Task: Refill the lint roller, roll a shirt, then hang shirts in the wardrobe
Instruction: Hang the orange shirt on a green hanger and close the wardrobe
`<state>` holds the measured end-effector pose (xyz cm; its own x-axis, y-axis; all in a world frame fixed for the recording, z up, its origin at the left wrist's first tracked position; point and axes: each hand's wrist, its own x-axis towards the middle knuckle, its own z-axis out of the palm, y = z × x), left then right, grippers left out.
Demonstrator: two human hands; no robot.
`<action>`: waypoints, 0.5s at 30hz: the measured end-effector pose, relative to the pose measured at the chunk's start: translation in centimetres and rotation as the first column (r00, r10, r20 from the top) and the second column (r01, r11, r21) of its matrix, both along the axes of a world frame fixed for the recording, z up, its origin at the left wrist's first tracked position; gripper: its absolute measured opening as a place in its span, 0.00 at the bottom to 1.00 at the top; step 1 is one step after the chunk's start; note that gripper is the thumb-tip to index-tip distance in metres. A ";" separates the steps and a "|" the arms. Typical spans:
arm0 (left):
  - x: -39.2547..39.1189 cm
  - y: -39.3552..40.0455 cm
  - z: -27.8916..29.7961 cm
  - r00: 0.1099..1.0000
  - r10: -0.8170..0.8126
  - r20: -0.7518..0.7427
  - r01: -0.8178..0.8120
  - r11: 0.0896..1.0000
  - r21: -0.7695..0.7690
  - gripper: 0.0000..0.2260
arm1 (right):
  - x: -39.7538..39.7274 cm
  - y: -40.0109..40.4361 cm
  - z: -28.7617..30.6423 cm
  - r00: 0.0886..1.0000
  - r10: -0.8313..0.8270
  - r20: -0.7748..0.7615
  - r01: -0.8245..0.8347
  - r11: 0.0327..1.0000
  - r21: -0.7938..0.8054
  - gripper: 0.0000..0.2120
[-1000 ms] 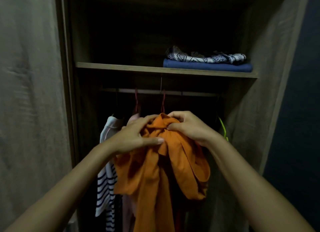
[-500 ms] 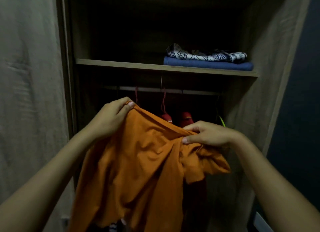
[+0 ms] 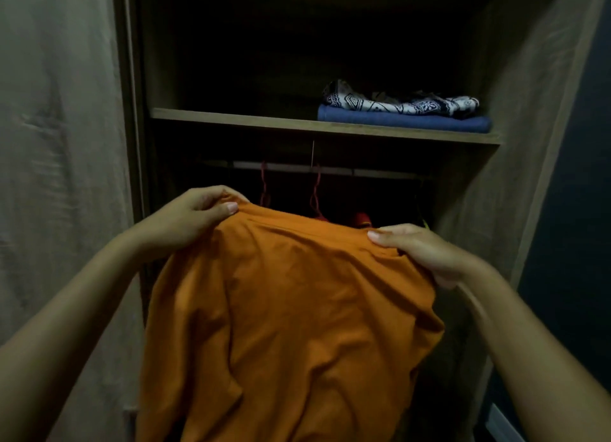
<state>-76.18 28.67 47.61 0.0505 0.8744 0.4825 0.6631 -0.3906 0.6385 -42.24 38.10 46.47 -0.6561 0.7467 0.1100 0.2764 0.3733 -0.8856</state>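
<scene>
Head view: left hand (image 3: 185,220) and right hand (image 3: 426,253) each pinching the top edge of the soft orange cotton shirt (image 3: 291,326), spread wide in front of the open wooden wardrobe (image 3: 545,111), below the metal hanging rail (image 3: 363,171). Best to keep both pinches firm and the edge taut, find the collar, then reach for one of the red wire hangers (image 3: 315,190) just behind.

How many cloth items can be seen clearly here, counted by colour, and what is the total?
Orange: 1, the shirt held up by both hands
Blue: 1, the folded cloth on the shelf
Black-and-white patterned: 1, the folded cloth on top of the blue one
Total: 3
Clothes on the rail behind the shirt are too hidden to count.
</scene>
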 end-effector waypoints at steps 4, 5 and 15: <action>0.1 0.3 -0.9 0.988 -0.001 -0.156 -0.030 0.980 -0.197 0.12 | -1.4 -0.5 -1.3 0.992 0.088 0.091 -0.081 0.993 -0.084 0.19; 0.1 0.5 -1.5 0.980 0.018 -0.200 -0.061 0.976 -0.209 0.11 | -1.4 -0.6 -1.6 0.988 0.114 0.106 -0.104 0.990 -0.096 0.19; 2.8 0.5 -2.0 0.958 0.147 -0.247 -0.100 0.976 0.193 0.10 | -2.1 -1.9 -2.3 0.653 0.563 0.506 -0.471 0.826 -0.310 0.14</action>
